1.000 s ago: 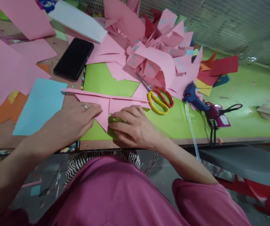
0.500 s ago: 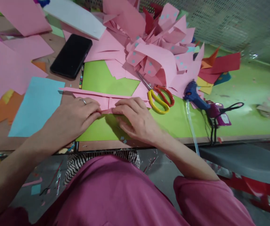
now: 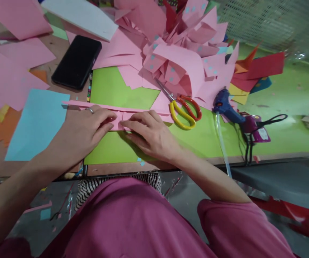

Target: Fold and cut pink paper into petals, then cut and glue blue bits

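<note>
A long folded strip of pink paper (image 3: 118, 123) lies across the lime-green sheet (image 3: 108, 150), with a fold or seam near its middle. My left hand (image 3: 85, 125), with a ring on one finger, holds the strip's left part between thumb and fingers. From the other side, my right hand (image 3: 154, 134) grips the near edge just right of the seam, its fingertips close to the left ones. Beyond my right hand lie scissors (image 3: 185, 111) with one yellow and one red handle loop.
A black phone (image 3: 76, 61) lies behind my left hand, near a light-blue sheet (image 3: 37, 125). Cut pink pieces (image 3: 178, 61) heap at the back. On the right are a blue glue gun (image 3: 228, 107) with a clear glue stick and a grey stool seat (image 3: 283, 186).
My left thumb and fingertips have moved slightly apart along the pink strip. My right fingertips have shifted a little left, towards the seam. The whole view has turned slightly.
</note>
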### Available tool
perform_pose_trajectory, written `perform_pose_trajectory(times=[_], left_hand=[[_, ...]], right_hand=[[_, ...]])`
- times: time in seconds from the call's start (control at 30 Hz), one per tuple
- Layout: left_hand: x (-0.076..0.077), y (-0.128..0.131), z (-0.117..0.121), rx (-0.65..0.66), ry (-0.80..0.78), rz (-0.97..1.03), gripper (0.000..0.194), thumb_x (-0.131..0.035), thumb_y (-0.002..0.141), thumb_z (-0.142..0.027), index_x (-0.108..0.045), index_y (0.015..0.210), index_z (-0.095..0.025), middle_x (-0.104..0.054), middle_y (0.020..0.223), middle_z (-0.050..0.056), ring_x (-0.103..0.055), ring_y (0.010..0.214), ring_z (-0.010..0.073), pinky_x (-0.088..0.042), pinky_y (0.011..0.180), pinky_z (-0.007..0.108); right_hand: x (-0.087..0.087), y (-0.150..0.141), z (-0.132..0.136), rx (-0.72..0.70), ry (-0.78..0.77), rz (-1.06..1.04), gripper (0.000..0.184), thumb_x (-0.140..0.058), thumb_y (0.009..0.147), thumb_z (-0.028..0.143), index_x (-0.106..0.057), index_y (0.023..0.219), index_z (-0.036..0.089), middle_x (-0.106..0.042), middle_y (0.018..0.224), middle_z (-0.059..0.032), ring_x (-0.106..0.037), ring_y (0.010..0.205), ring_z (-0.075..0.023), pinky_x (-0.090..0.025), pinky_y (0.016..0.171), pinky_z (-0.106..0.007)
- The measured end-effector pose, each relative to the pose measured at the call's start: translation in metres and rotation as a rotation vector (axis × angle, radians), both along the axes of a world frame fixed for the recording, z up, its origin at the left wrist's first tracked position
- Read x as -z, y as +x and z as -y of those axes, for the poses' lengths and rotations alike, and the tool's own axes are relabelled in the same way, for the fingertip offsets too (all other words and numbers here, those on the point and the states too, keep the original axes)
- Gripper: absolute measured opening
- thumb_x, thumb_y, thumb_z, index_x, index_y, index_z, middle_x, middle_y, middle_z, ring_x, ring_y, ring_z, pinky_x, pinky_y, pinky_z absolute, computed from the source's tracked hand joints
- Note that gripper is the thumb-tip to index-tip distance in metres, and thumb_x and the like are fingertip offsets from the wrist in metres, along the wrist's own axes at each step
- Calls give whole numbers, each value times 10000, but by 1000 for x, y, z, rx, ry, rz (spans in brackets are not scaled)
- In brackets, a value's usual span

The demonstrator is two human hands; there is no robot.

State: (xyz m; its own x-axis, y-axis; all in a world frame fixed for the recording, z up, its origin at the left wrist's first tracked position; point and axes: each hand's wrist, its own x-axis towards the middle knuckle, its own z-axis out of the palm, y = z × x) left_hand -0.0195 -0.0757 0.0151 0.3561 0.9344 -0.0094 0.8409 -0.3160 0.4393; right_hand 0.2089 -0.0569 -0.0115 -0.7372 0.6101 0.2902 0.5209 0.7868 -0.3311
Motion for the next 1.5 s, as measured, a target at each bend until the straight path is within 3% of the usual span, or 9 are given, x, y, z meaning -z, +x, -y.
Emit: perform_pose_trajectory(times=[0.23,0.57,0.97,1.2,1.33,1.5], left_hand=[[18,1,-1,32,199,-93,342,-418,1044,-296,-737,1125,-206,-730,1098,97,-687,928,263,-496,785,384],[17,-6,4,184,338,-106,433,-340,1063,-301,-734,1184,-167,-734,1142,135,-675,949,286,-499,787,412],[23,-4,2,107,387,-196,319,-441,1044,-274,-728,1181,-238,-753,1135,83,-692,866,254,-453,676,379],[19,-2,5,105,329,-232,360,-383,1051,-282,-652,1289,-271,-719,1232,99,-678,999,296,-478,739,423],[18,0,7,90,324,-244,321,-405,1037,-265,-701,1160,-291,-724,1217,78,-681,925,279,-480,698,411],[19,0,10,115,326,-210,351,-410,1023,-213,-715,1194,-243,-711,1278,123,-680,1037,327,-522,821,498]], right_hand=[[0,0,2,-3,6,52,341,-502,1039,358,-653,1276,165,-647,1159,-131,-529,1025,-240,-461,938,-424],[2,1,2,20,42,36,384,-522,1025,404,-650,1268,137,-664,1158,-144,-552,1029,-258,-474,936,-429],[0,6,5,80,23,58,315,-552,1015,344,-688,1197,125,-714,1144,-132,-597,992,-254,-487,909,-414],[0,4,5,100,11,70,308,-520,1029,329,-688,1196,132,-711,1157,-135,-589,1010,-257,-480,916,-422],[-1,3,5,101,38,130,305,-466,1052,277,-686,1228,159,-722,1134,-118,-576,976,-241,-465,898,-409],[-1,5,5,84,100,189,287,-458,1048,199,-695,1208,168,-732,1147,-92,-573,974,-231,-456,877,-376]])
